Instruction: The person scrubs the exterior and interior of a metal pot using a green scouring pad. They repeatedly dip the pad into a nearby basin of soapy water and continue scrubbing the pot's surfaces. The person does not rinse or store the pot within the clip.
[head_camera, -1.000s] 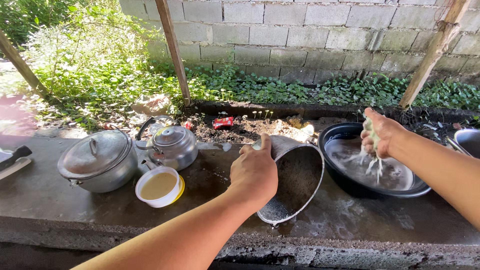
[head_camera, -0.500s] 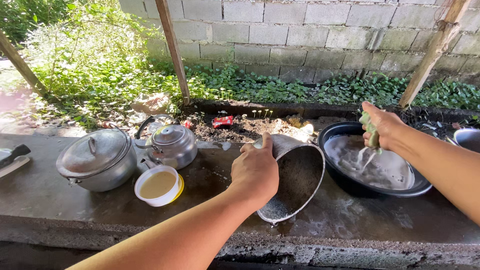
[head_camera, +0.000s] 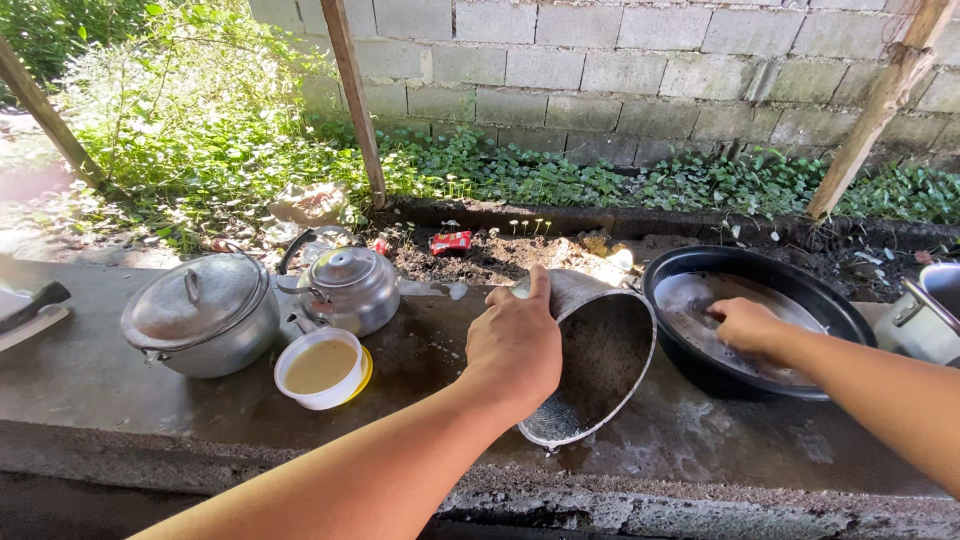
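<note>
Now the right hand (head_camera: 745, 325) has dropped from above the black basin (head_camera: 830, 305) into its water, grip closed, contents hidden. Left hand (head_camera: 515, 345) keeps its grip wrapped on the tilted metal pot (head_camera: 600, 360), on the wet surface (head_camera: 150, 400) beside the basin.

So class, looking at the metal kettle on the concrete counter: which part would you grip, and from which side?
Probably the arched handle, coming from above. The kettle stands upright with its lid on, and the handle arcs over its far left side with an open gap for the fingers. The lidded pot crowds its left and the small white bowl sits in front, so a side approach looks cramped.
</note>
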